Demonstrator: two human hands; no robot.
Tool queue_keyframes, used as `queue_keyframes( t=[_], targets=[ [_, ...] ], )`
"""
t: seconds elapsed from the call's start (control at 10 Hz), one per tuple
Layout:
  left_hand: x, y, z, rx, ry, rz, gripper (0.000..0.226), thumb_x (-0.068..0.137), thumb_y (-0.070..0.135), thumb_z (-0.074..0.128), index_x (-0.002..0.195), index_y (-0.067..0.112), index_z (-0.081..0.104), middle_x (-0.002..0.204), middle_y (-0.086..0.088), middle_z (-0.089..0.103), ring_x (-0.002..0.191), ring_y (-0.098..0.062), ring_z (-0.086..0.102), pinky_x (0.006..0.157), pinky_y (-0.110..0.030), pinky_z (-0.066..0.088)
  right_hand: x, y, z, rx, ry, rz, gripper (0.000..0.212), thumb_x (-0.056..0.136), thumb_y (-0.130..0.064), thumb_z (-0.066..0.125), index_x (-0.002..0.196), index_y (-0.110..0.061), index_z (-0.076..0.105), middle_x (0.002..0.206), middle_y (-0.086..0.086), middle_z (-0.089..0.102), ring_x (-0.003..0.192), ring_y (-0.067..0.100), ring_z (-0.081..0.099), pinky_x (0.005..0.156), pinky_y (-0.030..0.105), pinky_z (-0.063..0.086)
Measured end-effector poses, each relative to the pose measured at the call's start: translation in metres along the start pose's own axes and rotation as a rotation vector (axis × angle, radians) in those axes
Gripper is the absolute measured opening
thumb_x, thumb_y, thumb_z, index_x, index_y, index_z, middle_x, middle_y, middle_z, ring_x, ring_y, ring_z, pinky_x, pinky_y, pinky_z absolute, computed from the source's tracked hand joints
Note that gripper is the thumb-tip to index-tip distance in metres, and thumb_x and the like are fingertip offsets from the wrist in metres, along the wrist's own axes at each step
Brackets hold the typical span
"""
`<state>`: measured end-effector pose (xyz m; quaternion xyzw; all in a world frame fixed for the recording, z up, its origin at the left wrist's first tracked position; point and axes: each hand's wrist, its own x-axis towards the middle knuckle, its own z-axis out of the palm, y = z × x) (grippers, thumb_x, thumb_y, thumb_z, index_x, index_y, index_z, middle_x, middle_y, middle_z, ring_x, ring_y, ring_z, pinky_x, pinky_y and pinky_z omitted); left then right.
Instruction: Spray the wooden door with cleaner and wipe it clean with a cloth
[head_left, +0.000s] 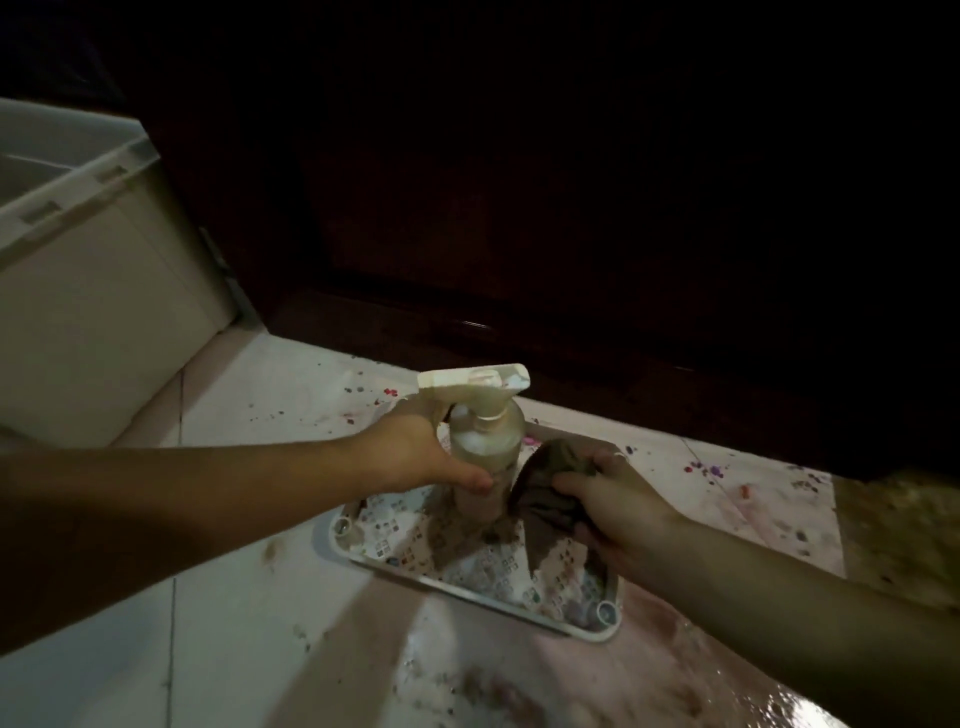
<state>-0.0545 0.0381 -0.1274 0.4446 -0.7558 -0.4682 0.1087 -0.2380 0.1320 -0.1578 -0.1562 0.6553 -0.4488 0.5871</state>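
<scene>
At far left stands a white cabinet. The left hand wraps its fingers round the bottle, which stands upright in the tray on the floor. Just right, the right hand clutches the cloth, bunched over the tray. The door looms dark beyond, far side. To lift well, grip the bottle's neck under the trigger, raise it straight, and gather the cloth fully so no loose corner drags the tray.
</scene>
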Motion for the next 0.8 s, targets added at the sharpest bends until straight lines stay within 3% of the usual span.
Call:
queue_keyframes(
  t=[0.1,0.2,0.3,0.4,0.5,0.6,0.7,0.8],
  targets=[
    [-0.001,-0.003,0.01,-0.071,0.078,0.0,0.059,0.064,0.017,0.089,0.105,0.037,0.052,0.1,0.023,0.058,0.089,0.016,0.054,0.069,0.002,0.04,0.009,0.0,0.004,-0.017,-0.016,-0.006,0.033,0.086,0.015,0.053,0.115,0.001,0.062,0.101,0.033,0.067,0.095,0.047,0.066,0.088,0.058,0.053],
    [0.001,-0.006,0.013,-0.13,0.19,-0.021,0.061,0.064,0.02,0.089,0.113,0.029,0.054,0.104,0.019,0.061,0.099,0.003,0.057,0.076,-0.004,0.043,0.024,0.007,0.003,-0.059,0.046,0.005,0.031,0.087,0.009,0.058,0.114,-0.006,0.06,0.1,0.024,0.068,0.092,0.038,0.068,0.084,0.051,0.057],
    [0.007,-0.011,0.012,-0.158,0.254,-0.031,0.061,0.063,0.022,0.09,0.113,0.027,0.056,0.108,0.01,0.065,0.105,-0.007,0.06,0.091,-0.024,0.049,0.031,0.012,0.004,-0.144,-0.025,0.016,0.032,0.089,0.005,0.057,0.115,-0.013,0.059,0.102,0.014,0.068,0.094,0.029,0.067,0.08,0.041,0.058],
    [0.011,-0.015,0.012,-0.148,0.246,-0.039,0.061,0.061,0.027,0.091,0.111,0.03,0.056,0.108,0.012,0.065,0.106,-0.007,0.06,0.092,-0.027,0.05,0.031,0.013,0.006,-0.371,-0.134,0.013,0.043,0.092,0.002,0.054,0.128,-0.021,0.053,0.094,0.001,0.062,0.088,0.019,0.062,0.076,0.036,0.055],
    [0.013,-0.018,0.012,-0.135,0.211,-0.054,0.068,0.059,0.026,0.092,0.116,0.027,0.054,0.11,0.013,0.062,0.107,-0.007,0.057,0.088,-0.024,0.05,0.033,0.016,0.002,-0.74,-0.128,-0.112,0.05,0.091,-0.006,0.058,0.137,-0.025,0.049,0.093,-0.005,0.063,0.085,0.016,0.063,0.075,0.027,0.054],
    [0.014,-0.031,0.009,-0.051,0.168,-0.051,0.072,0.06,0.019,0.091,0.116,0.029,0.047,0.107,0.015,0.054,0.103,-0.003,0.05,0.073,-0.008,0.04,0.039,0.025,-0.002,-0.847,0.012,-0.295,0.039,0.089,-0.012,0.059,0.125,-0.029,0.055,0.107,0.004,0.069,0.083,0.023,0.069,0.076,0.036,0.058],
    [0.017,-0.055,0.003,-0.018,0.216,-0.115,0.07,0.061,0.013,0.088,0.12,0.024,0.052,0.114,0.005,0.054,0.108,-0.014,0.054,0.069,-0.015,0.05,0.044,0.032,-0.006,-0.815,0.164,-0.371,0.024,0.088,-0.021,0.062,0.108,-0.028,0.051,0.101,0.005,0.064,0.079,0.024,0.067,0.071,0.044,0.057],
    [0.017,-0.074,-0.002,0.182,0.409,-0.193,0.053,0.072,0.014,0.081,0.12,0.014,0.058,0.117,0.0,0.045,0.112,-0.019,0.049,0.082,-0.019,0.048,0.048,0.03,-0.012,-0.733,0.337,-0.393,0.023,0.089,-0.02,0.066,0.103,-0.023,0.048,0.093,0.005,0.059,0.077,0.018,0.059,0.063,0.033,0.05]
  ],
)
